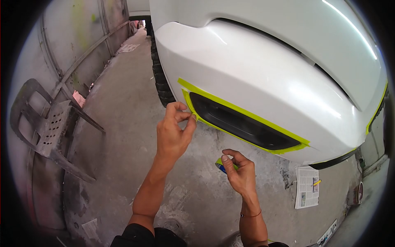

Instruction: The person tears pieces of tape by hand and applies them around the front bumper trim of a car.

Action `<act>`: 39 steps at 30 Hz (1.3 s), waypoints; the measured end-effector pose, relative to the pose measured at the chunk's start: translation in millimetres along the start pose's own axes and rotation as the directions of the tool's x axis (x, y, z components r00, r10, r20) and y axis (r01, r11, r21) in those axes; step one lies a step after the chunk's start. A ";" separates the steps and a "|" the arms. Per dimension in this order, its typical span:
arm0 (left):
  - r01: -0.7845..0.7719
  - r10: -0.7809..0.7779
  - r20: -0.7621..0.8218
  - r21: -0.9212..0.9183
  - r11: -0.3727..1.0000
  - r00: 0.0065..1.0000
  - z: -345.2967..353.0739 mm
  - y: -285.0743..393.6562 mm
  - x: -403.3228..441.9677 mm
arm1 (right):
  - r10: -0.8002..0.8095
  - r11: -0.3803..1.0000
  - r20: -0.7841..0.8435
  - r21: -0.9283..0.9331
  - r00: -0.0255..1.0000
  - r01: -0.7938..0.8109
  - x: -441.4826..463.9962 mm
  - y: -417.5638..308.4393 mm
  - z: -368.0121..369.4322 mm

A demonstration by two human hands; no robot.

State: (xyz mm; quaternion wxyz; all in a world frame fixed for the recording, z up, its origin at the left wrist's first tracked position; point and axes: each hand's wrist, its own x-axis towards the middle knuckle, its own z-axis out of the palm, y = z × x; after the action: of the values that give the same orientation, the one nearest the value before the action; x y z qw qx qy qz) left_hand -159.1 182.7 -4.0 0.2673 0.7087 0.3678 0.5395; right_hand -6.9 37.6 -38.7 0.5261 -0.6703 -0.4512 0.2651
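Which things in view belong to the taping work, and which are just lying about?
Belongs to the work:
green tape roll, in the right hand
green tape around the black insert
left hand, at the tape's lower left corner
white bumper

Probably just lying about:
newspaper
yellow item on it
chair
bucket
number plate

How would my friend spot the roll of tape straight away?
Start at the big white bumper, then go down past its black panel to the right hand. The roll of tape sits in that hand: green with some blue, unlike the flat green strips around the panel.
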 end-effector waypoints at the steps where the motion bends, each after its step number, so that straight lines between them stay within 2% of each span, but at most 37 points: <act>1: 0.023 -0.023 -0.009 -0.018 1.000 1.000 -0.2 2.2 0.2 | 0.003 1.000 0.003 -0.006 1.000 -0.003 0.0 -0.2 0.0; 29: -0.007 0.007 -0.058 0.007 1.000 0.998 5.3 -1.5 1.6 | -0.001 1.000 0.001 -0.019 1.000 0.001 2.0 5.1 -1.4; 31: 0.102 -0.103 -0.038 -0.007 0.995 0.994 4.0 4.9 0.3 | 0.002 1.000 -0.001 -0.008 1.000 -0.002 1.4 3.6 -1.0; 35: 0.058 -0.058 -0.064 0.001 0.998 0.996 6.8 1.7 0.0 | 0.025 1.000 0.005 -0.003 1.000 -0.025 2.2 4.4 -0.7; 39: 0.108 -0.105 -0.064 0.045 0.993 0.992 6.0 4.2 -0.4 | 0.042 0.999 -0.001 -0.010 0.999 -0.042 2.2 3.3 0.2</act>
State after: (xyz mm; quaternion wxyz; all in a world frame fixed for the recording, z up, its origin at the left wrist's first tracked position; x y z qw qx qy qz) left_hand -152.4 180.0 -2.6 0.2672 0.6773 0.4261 0.5369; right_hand -5.0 39.5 -41.7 0.5172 -0.6823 -0.4384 0.2734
